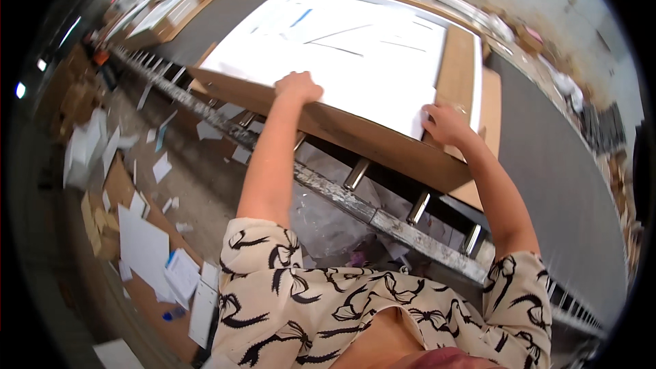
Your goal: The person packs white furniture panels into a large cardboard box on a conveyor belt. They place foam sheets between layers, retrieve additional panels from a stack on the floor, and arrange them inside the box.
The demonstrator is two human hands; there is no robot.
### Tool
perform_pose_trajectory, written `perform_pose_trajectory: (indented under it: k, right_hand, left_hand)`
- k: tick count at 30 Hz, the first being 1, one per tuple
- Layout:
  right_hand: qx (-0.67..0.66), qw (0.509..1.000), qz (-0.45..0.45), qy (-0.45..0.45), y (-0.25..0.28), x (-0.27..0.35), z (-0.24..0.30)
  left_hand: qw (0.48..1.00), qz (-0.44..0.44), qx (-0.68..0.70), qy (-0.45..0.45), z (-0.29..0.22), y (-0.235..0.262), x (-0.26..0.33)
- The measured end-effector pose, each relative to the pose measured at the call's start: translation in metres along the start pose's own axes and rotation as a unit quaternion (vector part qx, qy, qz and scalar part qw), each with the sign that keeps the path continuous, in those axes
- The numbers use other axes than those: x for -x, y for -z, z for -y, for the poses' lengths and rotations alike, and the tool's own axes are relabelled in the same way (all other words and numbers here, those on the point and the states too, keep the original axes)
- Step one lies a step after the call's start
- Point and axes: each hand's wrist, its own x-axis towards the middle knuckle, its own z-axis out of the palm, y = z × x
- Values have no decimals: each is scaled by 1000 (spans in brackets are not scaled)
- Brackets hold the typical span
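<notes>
A large shallow cardboard box (pixel 389 148) lies in front of me with its top uncovered. A wide white sheet (pixel 355 82) fills most of it, with thin dark lines and a blue mark on its surface. My left hand (pixel 298 87) is closed at the sheet's near edge, fingers curled over it by the box wall. My right hand (pixel 447 125) is closed on the sheet's near right corner, thumb and fingers pinched together. Beside that corner, a brown cardboard strip (pixel 456 72) runs along the right side inside the box. What lies under the sheet is hidden.
The box rests across a conveyor with metal rollers (pixel 357 174), a worn rail (pixel 335 195) and a dark belt (pixel 553 143). Another opened carton (pixel 164 24) stands at the far left. White scraps and cardboard (pixel 147 242) litter the floor. A person (pixel 101 61) stands far left.
</notes>
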Motion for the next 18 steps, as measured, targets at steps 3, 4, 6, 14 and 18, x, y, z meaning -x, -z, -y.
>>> perform_pose_trajectory:
  k: [3,4,6,14,18]
  right_hand:
    - [-59,972,-225,46,6,27,14]
    - [-103,959,-257,60,11,44,15]
    - [-200,926,-315,52,11,95,19]
    - [-101,846,-484,-198,-56,414,-51]
    - [-135,774,-421,-453,-151,582,-82]
  left_hand:
    - [1000,14,-14,12,4,0,4]
    - [998,-62,4,13,10,-8,3]
    - [938,-310,139,-61,25,-36,-3]
    - [819,-513,246,-67,7,-162,107]
    - [849,-355,390,-22,-73,-254,280]
